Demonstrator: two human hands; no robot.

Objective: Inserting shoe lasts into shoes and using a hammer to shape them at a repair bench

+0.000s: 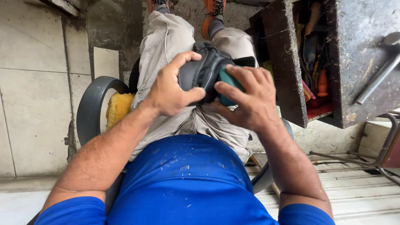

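Observation:
I sit on a dark plastic chair (89, 108) and look down at my lap. Both hands hold a black shoe (204, 71) with a teal patch (228, 79) on its side, resting over my beige trousers. My left hand (168, 89) wraps the shoe's rounded left end, thumb pressed across its lower side. My right hand (248, 98) grips the right side, fingers over the teal patch. My blue shirt fills the bottom of the view.
A yellow cushion (118, 108) lies on the chair seat at left. At right stands a worn dark workbench (358, 62) with an open compartment of tools (316, 75) and a hammer (379, 71) on top. A metal frame (375, 158) sits over pale boards.

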